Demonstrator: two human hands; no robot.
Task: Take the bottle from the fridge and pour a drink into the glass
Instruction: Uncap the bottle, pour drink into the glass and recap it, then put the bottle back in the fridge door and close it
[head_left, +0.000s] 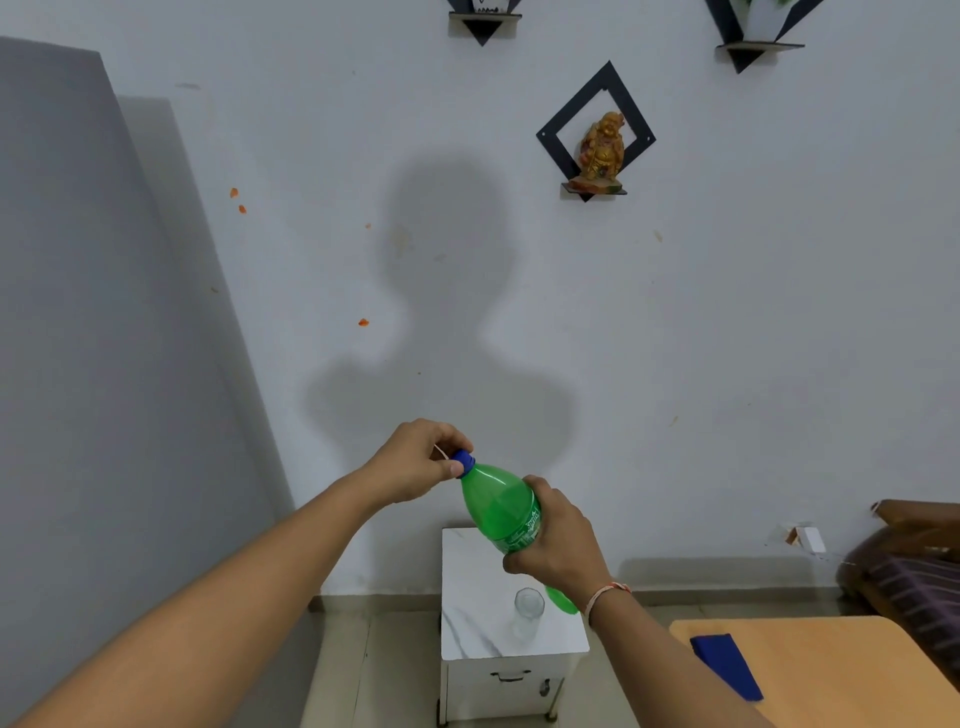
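Landmark = white cabinet (467, 587), marble-look top, drawer handle on its front, standing against the wall.

Nearest: wooden table (831, 660) to the right of the cabinet, blue cloth (726, 666) lying on it.

On the cabinet top: clear glass (527, 613), upright, toward its right side. Can't tell if there's liquid in it.

Above the cabinet, both forearms reach in. Right hand (558, 545) wraps the label area of the green bottle (501, 506), fingers curled round the body; thread band on that wrist. Bottle is held in the air, tilted, neck pointing up-left, base down-right just above the glass and not touching it as far as I can tell.

Left hand (415, 462) pinches the blue cap (464, 461) between thumb and fingers. Cap sits on the neck.

Left of the cabinet: grey fridge (104, 364), side panel only.

Behind and above the cabinet: white wall, the person's shadow on it, gold figurine (602, 148) on a black diamond shelf up right.
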